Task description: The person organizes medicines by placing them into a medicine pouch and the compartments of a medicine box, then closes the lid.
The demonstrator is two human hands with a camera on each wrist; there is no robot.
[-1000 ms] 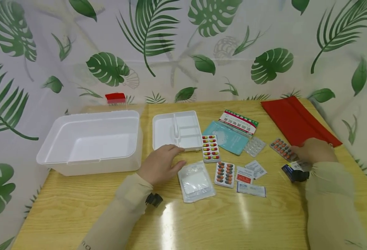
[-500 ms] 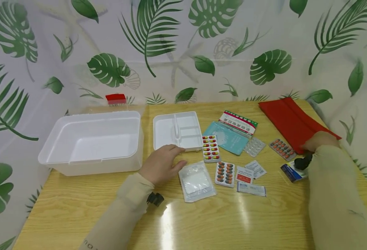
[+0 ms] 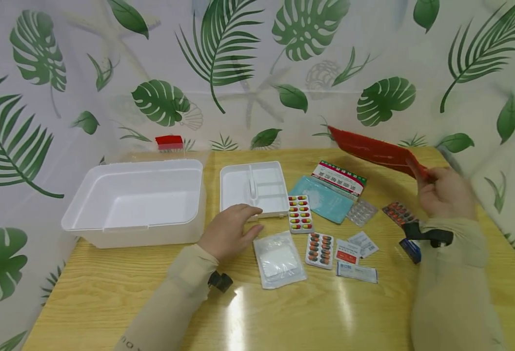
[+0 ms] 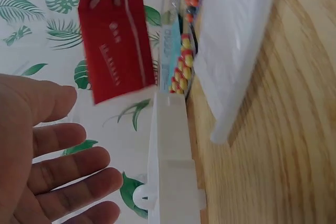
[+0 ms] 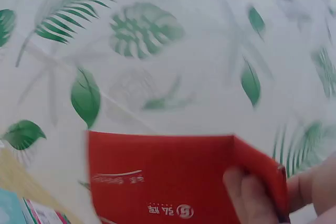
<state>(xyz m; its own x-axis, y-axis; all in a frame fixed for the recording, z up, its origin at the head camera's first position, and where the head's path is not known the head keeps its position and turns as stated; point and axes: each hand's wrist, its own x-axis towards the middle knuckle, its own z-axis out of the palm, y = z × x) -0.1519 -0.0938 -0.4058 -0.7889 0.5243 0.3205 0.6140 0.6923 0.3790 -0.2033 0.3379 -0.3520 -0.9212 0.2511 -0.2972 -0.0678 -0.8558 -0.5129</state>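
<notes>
A flat red pouch (image 3: 373, 150) with white lettering is up off the table at the far right. My right hand (image 3: 448, 195) grips one end of it, thumb on one side and fingers on the other; the right wrist view shows the pouch (image 5: 163, 177) against the wall cloth. My left hand (image 3: 228, 233) holds nothing, its fingers loosely extended. It lies between a white divided tray (image 3: 231, 195) and a clear-wrapped white gauze pack (image 3: 279, 261). In the left wrist view the left palm and fingers (image 4: 79, 169) are beside the tray's edge.
A white box (image 3: 152, 231) stands at the left. Capsule blister packs (image 3: 300, 214), a teal packet (image 3: 323, 202), a medicine carton (image 3: 340, 178), small sachets (image 3: 357, 272) and a dark blue packet (image 3: 411, 250) lie right of the tray. Leaf-printed cloth borders the table behind.
My right hand moved from the table items onto the red pouch, took its near end and lifted it off the table. The left hand stayed in place.
</notes>
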